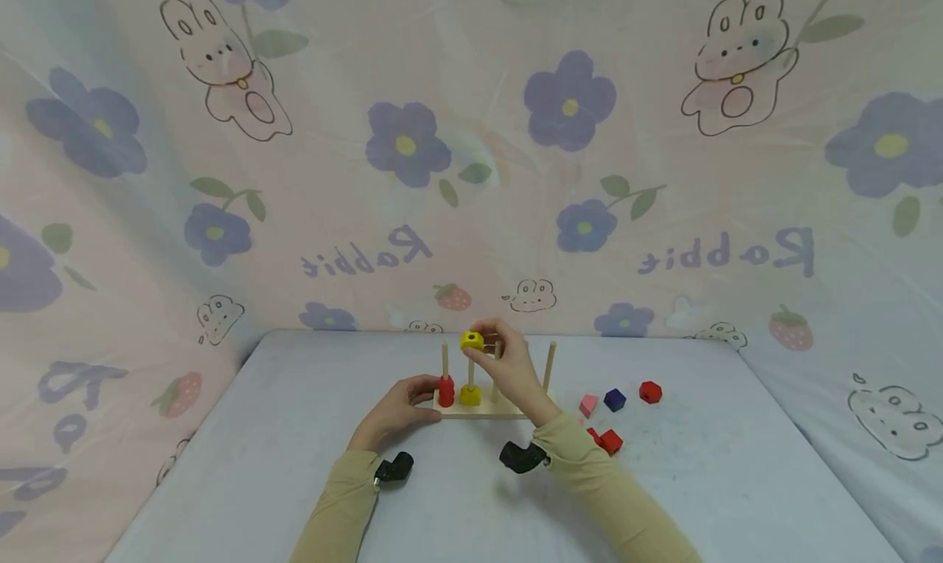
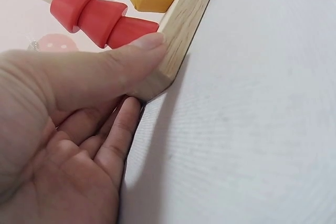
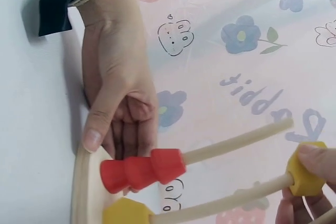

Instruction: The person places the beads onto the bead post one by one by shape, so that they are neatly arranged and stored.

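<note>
My right hand (image 1: 516, 375) pinches a yellow bead (image 1: 471, 341) between thumb and fingers, at the top of the second peg (image 3: 226, 201). The peg's upper end meets the bead; how far it has entered is hidden. Another yellow bead (image 1: 470, 397) sits at the bottom of that peg. With my left hand (image 1: 398, 412) I hold the left end of the wooden pegboard (image 2: 184, 24), thumb on the near edge and other fingers behind. Beside that hand, several stacked red beads (image 3: 140, 172) sit low on the first peg (image 1: 445, 360).
Right of the pegboard lie a pink bead (image 1: 588, 405), a dark blue bead (image 1: 615, 399) and a red bead (image 1: 651, 392). More red pieces (image 1: 611, 442) lie near my right sleeve, which partly covers them. A rightmost peg (image 1: 549, 367) stands upright. Patterned cloth (image 1: 471, 219) hangs behind the table.
</note>
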{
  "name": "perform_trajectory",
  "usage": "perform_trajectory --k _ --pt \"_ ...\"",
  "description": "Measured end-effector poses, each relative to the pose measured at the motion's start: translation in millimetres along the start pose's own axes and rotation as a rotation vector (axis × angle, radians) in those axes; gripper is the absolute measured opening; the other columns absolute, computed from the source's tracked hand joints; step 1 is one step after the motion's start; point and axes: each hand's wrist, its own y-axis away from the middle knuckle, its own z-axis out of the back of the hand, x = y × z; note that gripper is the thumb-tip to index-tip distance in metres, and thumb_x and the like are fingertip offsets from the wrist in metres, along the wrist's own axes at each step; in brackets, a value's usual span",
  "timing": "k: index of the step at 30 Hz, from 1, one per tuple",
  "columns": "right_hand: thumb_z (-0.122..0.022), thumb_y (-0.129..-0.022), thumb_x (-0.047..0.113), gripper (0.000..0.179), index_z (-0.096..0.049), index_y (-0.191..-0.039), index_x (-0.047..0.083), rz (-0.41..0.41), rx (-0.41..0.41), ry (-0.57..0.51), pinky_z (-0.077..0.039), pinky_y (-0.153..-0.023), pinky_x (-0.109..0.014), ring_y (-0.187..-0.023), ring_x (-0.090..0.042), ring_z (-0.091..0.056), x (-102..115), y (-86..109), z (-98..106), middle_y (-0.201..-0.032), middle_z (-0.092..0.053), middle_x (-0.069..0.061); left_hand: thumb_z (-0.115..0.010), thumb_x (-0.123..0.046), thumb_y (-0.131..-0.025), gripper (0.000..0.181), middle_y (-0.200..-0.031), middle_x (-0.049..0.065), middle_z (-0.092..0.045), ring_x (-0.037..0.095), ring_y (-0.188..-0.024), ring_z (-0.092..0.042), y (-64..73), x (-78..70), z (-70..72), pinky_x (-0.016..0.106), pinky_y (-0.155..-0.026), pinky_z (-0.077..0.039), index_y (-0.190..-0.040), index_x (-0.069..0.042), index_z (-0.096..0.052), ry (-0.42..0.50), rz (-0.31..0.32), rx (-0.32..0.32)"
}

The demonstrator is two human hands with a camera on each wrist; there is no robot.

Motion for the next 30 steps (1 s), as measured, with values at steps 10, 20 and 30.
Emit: perform_trajectory --k 10,20,30 --pt "-0.071 -0.082 -0.004 0.034 -0.053 -0.110 -0.010 -0.137 -0.046 -0.018 -0.049 -0.090 -0.048 -0.097 -0.036 -0.058 3 20.3 -11 -0.106 -0.059 -0.024 -0.072 0.006 -0.080 0.053 -0.131 0.020 -0.054 0.037 -0.121 -0.051 13.7 -27.3 -1.3 0.048 -0.103 -0.039 -0.129 0.003 -0.052 0.007 0.005 -0.012" --pt "-0.076 -0.080 0.002 0.032 -0.059 -0.106 -0.002 -0.198 -0.044 0.027 -0.052 -0.086 -0.038 -0.093 -0.025 -0.059 -55 28.2 -13 -0.100 -0.062 -0.012 -0.072 0.006 -0.080 0.054 -0.131 0.019 -0.053 0.037 -0.122 -0.049 11.9 -25.8 -2.0 0.048 -0.104 -0.038 -0.130 0.002 -0.052 0.031 0.017 -0.001" --pt "-0.073 -0.081 -0.003 0.027 -0.061 -0.105 -0.003 -0.182 -0.020 0.047 -0.052 -0.085 -0.040 -0.095 -0.029 -0.060 -63 36.2 -14 -0.102 -0.063 -0.015 -0.072 0.006 -0.080 0.054 -0.131 0.019 -0.053 0.037 -0.122 -0.050 9.7 -21.4 -1.6 0.048 -0.104 -0.038 -0.130 0.003 -0.052 0.019 0.015 0.007"
